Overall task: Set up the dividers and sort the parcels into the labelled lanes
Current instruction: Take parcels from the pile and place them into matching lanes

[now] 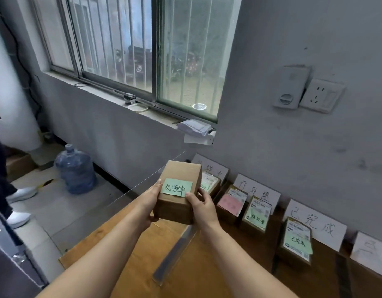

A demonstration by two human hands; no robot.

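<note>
I hold a brown cardboard parcel point(178, 194) above the table's left end; a green handwritten note is stuck on its top. My left hand point(150, 200) grips its left side and my right hand point(204, 206) grips its right side. White handwritten lane labels point(314, 229) lean against the wall. Behind the held box, one parcel point(210, 183) sits in the leftmost lane. In the middle lane stand a parcel with a pink note point(230, 203) and one with a green note point(256, 214). Another green-noted parcel point(297, 239) lies in the lane further right. A clear divider strip point(175, 252) lies flat on the table.
The wooden table point(129, 254) stands against a grey wall with a socket point(322, 95). A windowsill point(142, 110) carries small items and a folded cloth point(194, 127). A water jug point(75, 169) stands on the floor at left, near another person's shoes point(20, 196).
</note>
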